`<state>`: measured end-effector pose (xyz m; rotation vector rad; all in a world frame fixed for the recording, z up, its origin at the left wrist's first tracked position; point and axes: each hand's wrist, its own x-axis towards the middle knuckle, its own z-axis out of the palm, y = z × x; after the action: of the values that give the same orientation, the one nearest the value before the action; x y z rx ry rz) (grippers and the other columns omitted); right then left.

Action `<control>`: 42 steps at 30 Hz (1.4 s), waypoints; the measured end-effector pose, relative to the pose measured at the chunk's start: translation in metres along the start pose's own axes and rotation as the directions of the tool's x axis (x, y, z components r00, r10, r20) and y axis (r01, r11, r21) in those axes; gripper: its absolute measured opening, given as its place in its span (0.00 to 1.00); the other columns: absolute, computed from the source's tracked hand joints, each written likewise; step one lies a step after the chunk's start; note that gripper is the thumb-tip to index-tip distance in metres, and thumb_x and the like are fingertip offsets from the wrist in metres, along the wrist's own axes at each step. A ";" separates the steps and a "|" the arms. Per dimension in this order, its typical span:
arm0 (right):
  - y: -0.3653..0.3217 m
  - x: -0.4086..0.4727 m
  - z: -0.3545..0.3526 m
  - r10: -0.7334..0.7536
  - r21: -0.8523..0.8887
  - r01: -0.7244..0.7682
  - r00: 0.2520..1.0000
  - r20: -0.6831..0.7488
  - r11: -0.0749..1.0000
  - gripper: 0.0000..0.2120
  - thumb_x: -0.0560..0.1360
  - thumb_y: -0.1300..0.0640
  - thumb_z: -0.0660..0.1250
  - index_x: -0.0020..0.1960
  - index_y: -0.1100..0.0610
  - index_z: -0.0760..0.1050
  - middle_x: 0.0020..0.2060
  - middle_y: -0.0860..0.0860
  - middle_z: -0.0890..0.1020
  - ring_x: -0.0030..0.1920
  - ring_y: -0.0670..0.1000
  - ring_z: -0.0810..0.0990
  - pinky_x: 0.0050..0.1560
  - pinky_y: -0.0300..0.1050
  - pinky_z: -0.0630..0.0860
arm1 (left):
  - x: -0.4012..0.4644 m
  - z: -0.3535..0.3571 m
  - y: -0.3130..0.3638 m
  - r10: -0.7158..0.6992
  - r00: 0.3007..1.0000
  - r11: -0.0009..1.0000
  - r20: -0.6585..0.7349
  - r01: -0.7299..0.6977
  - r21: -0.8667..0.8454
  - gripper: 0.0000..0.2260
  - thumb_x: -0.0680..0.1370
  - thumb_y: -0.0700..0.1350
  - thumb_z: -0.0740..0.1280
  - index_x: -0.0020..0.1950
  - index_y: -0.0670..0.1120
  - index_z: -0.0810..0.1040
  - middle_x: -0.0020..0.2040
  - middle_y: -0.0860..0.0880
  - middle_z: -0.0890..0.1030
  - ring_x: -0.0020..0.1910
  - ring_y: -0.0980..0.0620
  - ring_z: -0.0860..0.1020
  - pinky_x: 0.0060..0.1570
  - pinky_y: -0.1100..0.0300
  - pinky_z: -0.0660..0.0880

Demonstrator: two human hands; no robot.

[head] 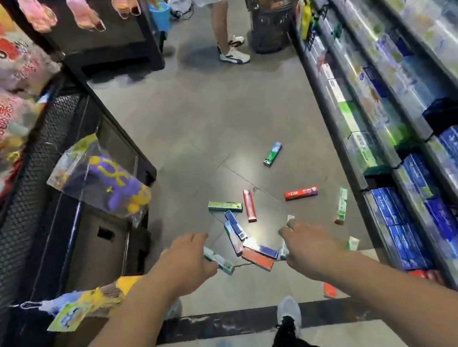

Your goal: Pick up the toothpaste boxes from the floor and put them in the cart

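Toothpaste boxes (256,255) lie scattered on the grey floor (211,109) just beyond both outstretched hands, most of them in a loose heap between and slightly ahead of the two hands. The left hand (187,263) is seen from the back with its fingers curled down; a pale green-and-white box (221,261) sticks out from under its fingertips toward the right, so it appears to be gripping that box, though the fingers themselves are hidden. The right hand (309,246) is likewise curled, and a white box end (289,218) shows above its knuckles with another edge below, suggesting it pinches a box; the contact itself cannot be seen.

Between the hands, an orange-red box (258,259) and a blue-and-white box (261,248) lie side by side, long axes running diagonally from near the right hand up toward the left. They look about equally close to either hand. Farther ahead lie a blue box (236,225), an upright red box (249,205), a green box (225,206), and a red box (301,193) lying crosswise ahead of the right hand. A green one (273,153) sits well beyond. Another pale green box (341,205) lies to the right of the right hand, near the shelves (398,145).

A dark basket cart (272,23) stands far ahead beside another person. Writing on the boxes is too blurred to read.
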<state>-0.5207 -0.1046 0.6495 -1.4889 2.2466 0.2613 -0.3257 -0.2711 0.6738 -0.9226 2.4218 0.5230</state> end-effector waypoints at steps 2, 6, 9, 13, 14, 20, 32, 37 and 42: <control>0.012 0.038 0.015 -0.006 -0.009 0.006 0.999 0.052 1.000 0.20 0.77 0.53 0.62 0.68 0.55 0.69 0.61 0.55 0.74 0.61 0.57 0.73 0.58 0.51 0.71 | 0.039 0.015 -0.010 -0.010 1.000 1.000 0.023 0.010 -0.027 0.30 0.77 0.57 0.63 0.75 0.48 0.61 0.71 0.48 0.66 0.71 0.47 0.64 0.67 0.50 0.66; 0.029 0.113 0.071 0.027 0.000 -0.027 0.990 0.139 1.000 0.16 0.76 0.54 0.62 0.62 0.56 0.72 0.58 0.56 0.76 0.59 0.57 0.74 0.58 0.51 0.72 | 0.119 0.065 -0.029 -0.054 0.995 0.997 0.088 0.058 -0.052 0.27 0.77 0.59 0.62 0.72 0.49 0.64 0.68 0.49 0.69 0.68 0.47 0.67 0.64 0.53 0.68; 0.033 0.166 0.141 0.083 0.006 -0.085 0.979 0.188 0.996 0.14 0.76 0.57 0.61 0.60 0.57 0.72 0.58 0.57 0.76 0.58 0.58 0.75 0.57 0.50 0.71 | 0.179 0.122 -0.043 -0.135 0.983 0.989 0.125 0.141 -0.044 0.30 0.74 0.64 0.56 0.71 0.48 0.63 0.67 0.48 0.70 0.67 0.46 0.68 0.65 0.54 0.67; 0.025 0.236 0.246 0.132 0.029 -0.142 0.965 0.226 0.989 0.15 0.76 0.60 0.59 0.62 0.57 0.72 0.58 0.57 0.77 0.60 0.58 0.76 0.56 0.49 0.72 | 0.263 0.209 -0.070 -0.227 0.952 0.962 0.204 0.252 -0.105 0.26 0.79 0.57 0.61 0.72 0.45 0.62 0.69 0.44 0.68 0.69 0.44 0.67 0.67 0.52 0.66; 0.024 0.252 0.273 0.145 0.036 -0.158 0.963 0.229 0.987 0.15 0.76 0.59 0.59 0.62 0.57 0.72 0.58 0.57 0.77 0.59 0.58 0.76 0.56 0.49 0.72 | 0.284 0.231 -0.079 -0.228 0.949 0.961 0.219 0.255 -0.105 0.26 0.79 0.56 0.61 0.71 0.45 0.62 0.69 0.43 0.69 0.69 0.44 0.68 0.67 0.52 0.67; 0.019 0.342 0.432 0.217 0.049 -0.235 0.946 0.240 0.971 0.15 0.77 0.59 0.58 0.63 0.56 0.71 0.59 0.56 0.77 0.59 0.57 0.76 0.57 0.48 0.70 | 0.395 0.347 -0.138 -0.255 0.923 0.955 0.286 0.287 -0.075 0.23 0.79 0.56 0.62 0.67 0.43 0.65 0.67 0.42 0.70 0.65 0.41 0.72 0.61 0.53 0.69; 0.017 0.429 0.639 0.373 0.060 -0.384 0.917 0.142 0.921 0.17 0.52 0.60 0.79 0.39 0.60 0.80 0.31 0.57 0.78 0.31 0.58 0.76 0.29 0.49 0.72 | 0.530 0.500 -0.190 -0.364 0.851 0.873 0.378 0.453 -0.180 0.40 0.78 0.64 0.60 0.78 0.39 0.53 0.63 0.34 0.75 0.62 0.36 0.74 0.63 0.49 0.68; 0.013 0.440 0.656 0.313 0.029 -0.316 0.946 0.084 0.948 0.12 0.60 0.63 0.75 0.41 0.58 0.77 0.35 0.57 0.77 0.34 0.60 0.77 0.30 0.50 0.72 | 0.551 0.528 -0.179 -0.654 0.737 0.610 0.171 0.648 -0.456 0.57 0.69 0.56 0.76 0.76 0.36 0.38 0.68 0.33 0.66 0.61 0.32 0.74 0.60 0.44 0.73; 0.013 0.440 0.641 0.311 0.098 -0.333 0.932 0.186 0.938 0.11 0.77 0.59 0.59 0.58 0.57 0.70 0.52 0.55 0.76 0.52 0.58 0.78 0.46 0.51 0.73 | 0.538 0.517 -0.179 -0.604 0.786 0.692 0.130 0.599 -0.403 0.49 0.73 0.39 0.70 0.77 0.42 0.33 0.69 0.37 0.64 0.60 0.32 0.74 0.57 0.39 0.74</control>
<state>-0.5193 -0.2183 -0.1200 -0.9883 2.3139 0.3218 -0.3917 -0.4063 -0.0784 -1.8235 1.8515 0.7951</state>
